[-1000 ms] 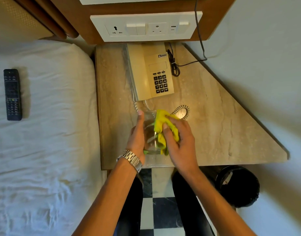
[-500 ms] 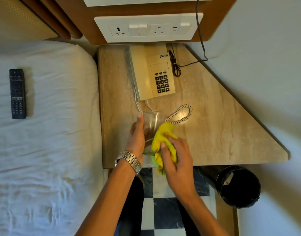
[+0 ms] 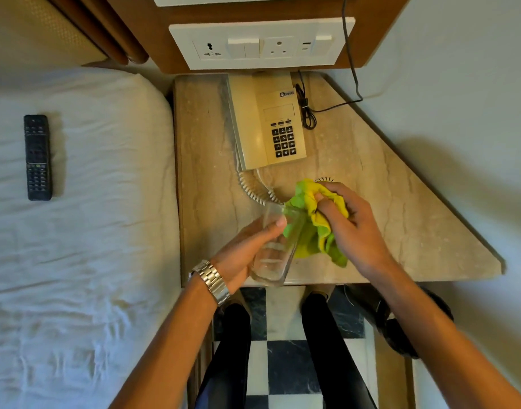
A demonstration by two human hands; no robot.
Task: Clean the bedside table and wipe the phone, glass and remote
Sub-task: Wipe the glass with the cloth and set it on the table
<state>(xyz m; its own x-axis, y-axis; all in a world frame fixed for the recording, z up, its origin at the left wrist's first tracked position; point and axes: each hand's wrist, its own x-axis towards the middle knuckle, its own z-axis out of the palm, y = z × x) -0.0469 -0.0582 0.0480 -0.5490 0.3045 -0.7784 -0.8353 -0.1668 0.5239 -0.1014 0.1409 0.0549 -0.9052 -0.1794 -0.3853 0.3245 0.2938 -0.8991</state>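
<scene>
Gripping the clear glass (image 3: pixel 275 246) over the near edge of the table (image 3: pixel 400 219), the left hand (image 3: pixel 244 252) tilts it while the right hand (image 3: pixel 350 222) clutches a yellow-green cloth (image 3: pixel 315 231) against its rim, phone (image 3: pixel 268 122) beyond, remote (image 3: pixel 37 157) on the bed (image 3: pixel 100 219) at left.

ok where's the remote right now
In the head view the remote lies on the white bed at far left, off the bedside table and well away from both hands.
</scene>
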